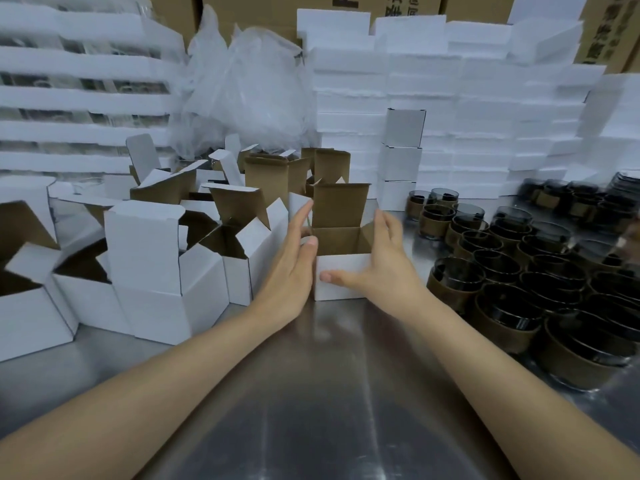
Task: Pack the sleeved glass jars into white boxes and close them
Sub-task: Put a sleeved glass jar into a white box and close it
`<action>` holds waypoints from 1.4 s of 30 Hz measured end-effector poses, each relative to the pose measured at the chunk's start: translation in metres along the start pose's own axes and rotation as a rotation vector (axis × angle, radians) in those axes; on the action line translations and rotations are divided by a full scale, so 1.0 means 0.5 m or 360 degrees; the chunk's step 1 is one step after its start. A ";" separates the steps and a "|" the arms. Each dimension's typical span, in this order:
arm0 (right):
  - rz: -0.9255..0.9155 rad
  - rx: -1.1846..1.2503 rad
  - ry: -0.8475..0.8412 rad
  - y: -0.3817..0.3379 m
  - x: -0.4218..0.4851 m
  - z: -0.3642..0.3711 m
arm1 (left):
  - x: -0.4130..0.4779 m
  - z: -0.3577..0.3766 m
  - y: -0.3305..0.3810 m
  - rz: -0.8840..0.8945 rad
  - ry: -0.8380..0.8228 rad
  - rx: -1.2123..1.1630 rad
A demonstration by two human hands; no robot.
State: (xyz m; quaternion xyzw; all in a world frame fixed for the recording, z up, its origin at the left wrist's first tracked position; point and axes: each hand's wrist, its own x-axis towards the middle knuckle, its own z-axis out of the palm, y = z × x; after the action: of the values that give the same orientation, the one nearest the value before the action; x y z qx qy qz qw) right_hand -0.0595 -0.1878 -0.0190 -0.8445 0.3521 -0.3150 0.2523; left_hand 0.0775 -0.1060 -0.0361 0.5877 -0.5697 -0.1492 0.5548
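Note:
A small white box [341, 284] with a brown inside stands open on the steel table, its lid flap upright at the back. My left hand [291, 268] lies flat against the box's left side, fingers straight. My right hand [382, 261] cups the right side, thumb across the white front face and fingers along the right wall. I see nothing inside the box from here. Several dark glass jars in brown sleeves [519, 271] stand packed together on the right.
Several open white boxes [145, 258] crowd the table's left. Closed white boxes [401, 161] stand stacked behind, before a wall of flat white cartons [485, 116]. A clear plastic bag [249, 91] sits at the back. Bare steel table [329, 393] lies in front.

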 end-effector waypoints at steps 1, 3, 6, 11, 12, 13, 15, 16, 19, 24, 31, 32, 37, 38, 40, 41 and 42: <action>0.0071 0.0038 -0.0030 0.004 0.003 -0.004 | 0.002 0.000 -0.005 -0.0005 0.0026 -0.0025; 0.0189 0.0076 -0.0054 0.013 0.009 -0.012 | 0.006 0.000 -0.014 -0.0108 0.0081 -0.0132; 0.0272 -0.0002 -0.0025 0.024 0.015 -0.017 | 0.009 0.005 -0.021 -0.0277 0.0012 -0.0132; 0.0160 0.0231 -0.0090 0.026 0.012 -0.002 | 0.005 0.007 -0.016 -0.0163 -0.0253 0.0075; 0.0139 0.0232 -0.0094 0.022 0.010 0.000 | 0.005 0.008 -0.019 -0.0160 -0.0266 0.0080; 0.0129 0.0197 -0.0099 0.020 0.009 -0.001 | 0.006 0.010 -0.020 -0.0168 -0.0256 0.0089; 0.0132 0.0048 -0.0158 0.018 0.010 -0.008 | 0.007 0.009 -0.021 -0.0189 -0.0195 0.0077; 0.0144 -0.0041 -0.0203 0.014 0.010 -0.014 | 0.008 0.008 -0.022 -0.0208 -0.0153 0.0072; 0.0127 -0.0411 -0.0254 -0.007 0.005 -0.044 | 0.008 0.000 -0.025 -0.0303 -0.0044 0.0062; 0.0196 -0.1277 0.0062 -0.032 -0.015 -0.122 | 0.007 0.002 -0.027 -0.0295 -0.0038 0.0174; 0.0309 -0.0959 -0.0070 -0.003 -0.004 -0.130 | 0.008 0.001 -0.036 -0.0299 0.0031 0.0151; 0.0251 -0.0850 -0.0052 -0.001 0.003 -0.123 | 0.009 0.001 -0.036 -0.0297 0.0030 0.0129; 0.0197 -0.0290 0.0074 0.013 0.021 -0.102 | 0.007 0.004 -0.028 -0.0248 0.0010 -0.0030; 0.0179 -0.0242 0.0122 0.017 0.022 -0.102 | 0.007 0.004 -0.025 -0.0245 0.0007 -0.0047; 0.0140 -0.0345 0.0179 0.027 0.023 -0.099 | 0.006 0.003 -0.023 -0.0235 0.0003 -0.0070; 0.0155 -0.0385 0.0180 0.031 0.024 -0.097 | 0.006 0.003 -0.024 -0.0217 0.0001 -0.0078; 0.0206 -0.0391 0.0152 0.033 0.025 -0.096 | 0.005 0.004 -0.025 -0.0194 0.0001 -0.0076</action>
State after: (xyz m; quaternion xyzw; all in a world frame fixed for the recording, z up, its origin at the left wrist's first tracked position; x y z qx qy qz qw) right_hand -0.0940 -0.2174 0.0070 -0.8287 0.4532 -0.2923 0.1498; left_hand 0.0830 -0.1123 -0.0457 0.6080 -0.5289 -0.1962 0.5586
